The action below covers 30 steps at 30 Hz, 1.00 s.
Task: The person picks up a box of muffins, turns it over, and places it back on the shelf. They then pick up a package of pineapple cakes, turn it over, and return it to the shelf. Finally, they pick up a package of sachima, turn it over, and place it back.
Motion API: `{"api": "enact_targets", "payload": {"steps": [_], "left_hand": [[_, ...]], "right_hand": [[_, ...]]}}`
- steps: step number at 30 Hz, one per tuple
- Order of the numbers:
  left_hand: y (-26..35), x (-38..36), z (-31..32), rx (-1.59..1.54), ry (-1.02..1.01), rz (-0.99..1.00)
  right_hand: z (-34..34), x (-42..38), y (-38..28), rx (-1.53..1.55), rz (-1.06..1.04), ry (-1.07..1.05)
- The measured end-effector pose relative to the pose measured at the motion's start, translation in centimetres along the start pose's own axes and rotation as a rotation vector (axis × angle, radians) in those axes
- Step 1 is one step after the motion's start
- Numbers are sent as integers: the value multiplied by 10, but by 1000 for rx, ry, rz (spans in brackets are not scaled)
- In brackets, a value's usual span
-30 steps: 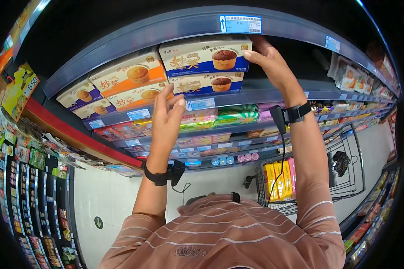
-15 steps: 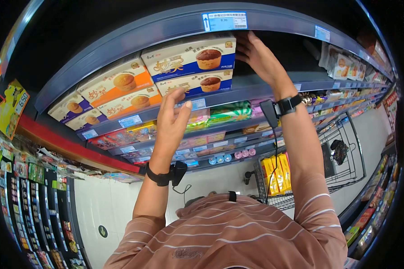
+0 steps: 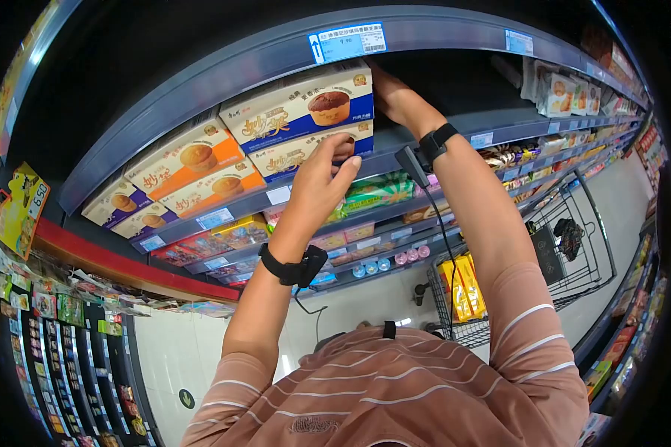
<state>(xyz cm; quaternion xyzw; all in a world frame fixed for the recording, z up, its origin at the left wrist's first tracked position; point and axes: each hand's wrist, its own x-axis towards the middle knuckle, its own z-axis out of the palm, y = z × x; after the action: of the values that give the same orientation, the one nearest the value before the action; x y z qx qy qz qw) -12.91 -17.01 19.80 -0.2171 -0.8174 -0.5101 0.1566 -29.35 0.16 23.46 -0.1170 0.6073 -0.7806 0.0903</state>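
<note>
Head view shows 2 stacked cake boxes (image 3: 298,109) on a shelf (image 3: 522,132), upper centre. The left hand (image 3: 320,176), fingers loosely parted and gripping nothing, is before the lower box (image 3: 283,158); the right hand (image 3: 395,97) is at their right end, fingers hidden, grip impossible to tell.

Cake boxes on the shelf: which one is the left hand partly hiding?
The lower blue and white box, beneath the matching box. Among the boxes, only its front is partly covered by the left hand.
</note>
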Motion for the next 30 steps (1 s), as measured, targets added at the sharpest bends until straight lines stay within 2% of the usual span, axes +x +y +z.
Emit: {"api": "enact_targets", "payload": {"steps": [5, 8, 11, 14, 17, 18, 23, 25, 30], "left_hand": [[-2, 9, 2, -27, -42, -44], [0, 12, -1, -61, -63, -75], [-1, 14, -3, -81, -80, -86], [1, 15, -4, -92, -97, -104], [0, 17, -1, -116, -110, -99], [-1, 17, 0, -131, -116, -95], [1, 19, 8, -97, -120, -67], [-4, 19, 13, -68, -117, -25], [-2, 18, 10, -34, -122, -27]], "right_hand": [[3, 8, 3, -118, -5, 1], [1, 14, 9, -72, 7, -59], [-2, 11, 7, -160, 40, -154], [-16, 34, 26, -148, 63, -120], [-12, 20, 13, -257, 91, -25], [-17, 21, 15, -201, 62, -137], [-23, 18, 14, -86, 145, 15], [-28, 19, 12, -119, 99, -182], [-16, 14, 12, -136, 163, -73]]}}
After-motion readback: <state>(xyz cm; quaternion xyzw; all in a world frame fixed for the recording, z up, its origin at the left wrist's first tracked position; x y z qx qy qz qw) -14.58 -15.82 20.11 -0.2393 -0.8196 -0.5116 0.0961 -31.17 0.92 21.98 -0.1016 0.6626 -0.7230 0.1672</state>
